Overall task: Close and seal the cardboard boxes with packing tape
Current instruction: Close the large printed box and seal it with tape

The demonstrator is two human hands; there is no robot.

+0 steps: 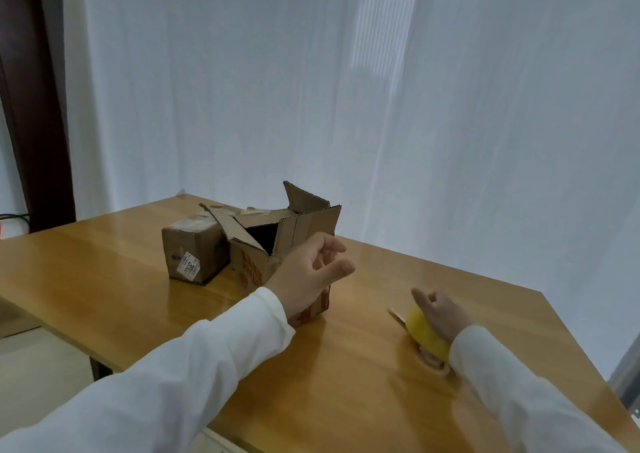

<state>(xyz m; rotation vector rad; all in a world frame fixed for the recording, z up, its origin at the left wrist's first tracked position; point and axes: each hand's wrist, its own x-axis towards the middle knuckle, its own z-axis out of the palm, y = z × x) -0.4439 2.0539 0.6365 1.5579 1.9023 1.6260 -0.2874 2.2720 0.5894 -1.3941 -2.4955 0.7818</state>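
Cardboard box (277, 244) stood open-flapped on the bench (363, 366) just beyond the left hand (308, 272) — grip slack, empty, nearer — while the right hand (441, 315), well apart, clasped the yellow tape dispenser (424, 331).

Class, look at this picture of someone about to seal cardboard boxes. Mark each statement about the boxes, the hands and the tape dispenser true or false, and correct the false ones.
1. The printed box has its top flaps open. True.
2. The smaller box stands on top of the printed box. False: it stands beside it on the table.
3. The right hand rests on a yellow tape dispenser. True.
4. The left hand grips a roll of tape. False: it holds nothing, its fingers loose, in front of the printed box.
5. The person wears dark sleeves. False: white sleeves.
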